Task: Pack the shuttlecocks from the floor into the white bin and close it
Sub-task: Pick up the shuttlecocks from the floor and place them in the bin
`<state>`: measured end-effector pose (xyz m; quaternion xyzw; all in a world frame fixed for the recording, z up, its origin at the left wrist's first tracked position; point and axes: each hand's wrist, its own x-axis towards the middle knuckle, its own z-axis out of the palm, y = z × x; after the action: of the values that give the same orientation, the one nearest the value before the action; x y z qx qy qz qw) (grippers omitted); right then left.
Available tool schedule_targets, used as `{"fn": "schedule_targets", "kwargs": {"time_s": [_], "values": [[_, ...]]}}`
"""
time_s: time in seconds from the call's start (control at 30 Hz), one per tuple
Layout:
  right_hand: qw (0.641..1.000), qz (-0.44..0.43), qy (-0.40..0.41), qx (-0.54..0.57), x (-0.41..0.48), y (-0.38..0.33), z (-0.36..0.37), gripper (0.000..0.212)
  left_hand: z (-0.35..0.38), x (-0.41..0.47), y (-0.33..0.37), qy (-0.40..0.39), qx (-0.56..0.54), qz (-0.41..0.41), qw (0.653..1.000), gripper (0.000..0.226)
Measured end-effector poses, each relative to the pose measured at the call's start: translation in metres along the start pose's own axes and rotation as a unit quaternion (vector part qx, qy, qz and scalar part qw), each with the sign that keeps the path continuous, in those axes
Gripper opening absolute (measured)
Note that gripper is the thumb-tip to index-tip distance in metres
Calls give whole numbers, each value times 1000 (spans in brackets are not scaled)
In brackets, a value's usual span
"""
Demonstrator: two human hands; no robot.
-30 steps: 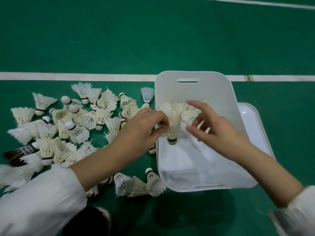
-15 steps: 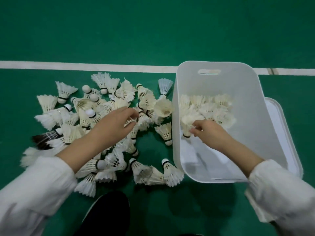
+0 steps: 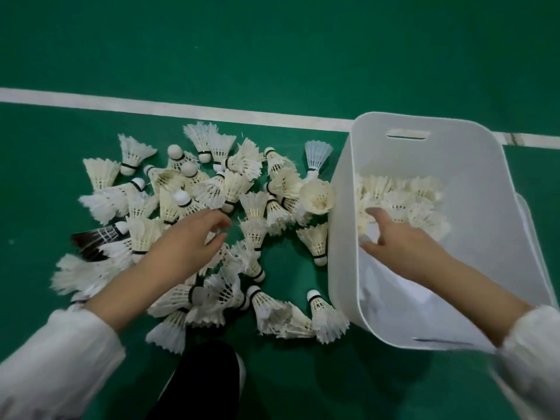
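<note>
Green floor [image 3: 272, 56]; left hand [image 3: 188, 241] over shuttlecock pile [image 3: 233, 186], grip unclear; right hand [image 3: 403, 244] released in white bin [image 3: 478, 165].

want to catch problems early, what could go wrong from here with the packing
1. The right hand is among the packed shuttlecocks in the bin; pressing there could bend feathers or topple them.
2. The left hand hovers over a tangled pile; lifting one may drag neighbours along.
3. Stray shuttlecocks lie by the bin's near corner, close to what looks like a shoe; a shift of weight could crush them.
</note>
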<state>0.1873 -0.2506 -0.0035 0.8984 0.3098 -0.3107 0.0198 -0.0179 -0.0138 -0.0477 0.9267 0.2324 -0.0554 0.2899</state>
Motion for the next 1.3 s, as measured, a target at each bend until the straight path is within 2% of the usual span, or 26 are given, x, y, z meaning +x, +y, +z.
{"fn": "schedule_targets", "kwargs": {"time_s": [0.13,0.27,0.37,0.43,0.5,0.57,0.7,0.83,0.9,1.0,1.1,1.2,1.3], "values": [[992,-77,92,33,-44,-56,-48,24,1,-15,-21,17,-32,-19,999,20],[971,-193,140,-8,-45,-123,-40,21,-4,-28,-34,48,-62,-44,996,18],[950,-299,78,-52,-21,-154,15,28,-6,-39,-46,58,-66,-52,995,18],[938,-329,15,-104,-2,-162,55,40,-6,-45,-53,54,-59,-53,995,18],[943,-306,-24,-133,13,-164,82,45,-5,-49,-55,58,-74,-57,994,19],[959,-247,-47,-130,21,-164,95,41,0,-55,-50,60,-91,-55,993,17],[988,-151,20,-16,23,-158,100,17,21,-59,-29,48,-88,-24,995,21],[986,-140,41,81,20,-158,96,17,39,-46,-34,81,-15,-52,995,39],[983,-145,38,108,17,-158,94,19,43,-38,-43,74,22,-48,996,33],[978,-146,52,142,12,-154,92,18,42,-32,-49,73,63,-4,995,13],[972,-138,64,178,9,-154,92,15,31,-32,-48,102,7,-14,995,14],[966,-117,73,220,9,-156,85,15,12,-39,-45,120,-118,-60,984,16],[962,-116,72,238,8,-158,79,15,-6,-50,-48,135,-185,-110,967,19]]}}
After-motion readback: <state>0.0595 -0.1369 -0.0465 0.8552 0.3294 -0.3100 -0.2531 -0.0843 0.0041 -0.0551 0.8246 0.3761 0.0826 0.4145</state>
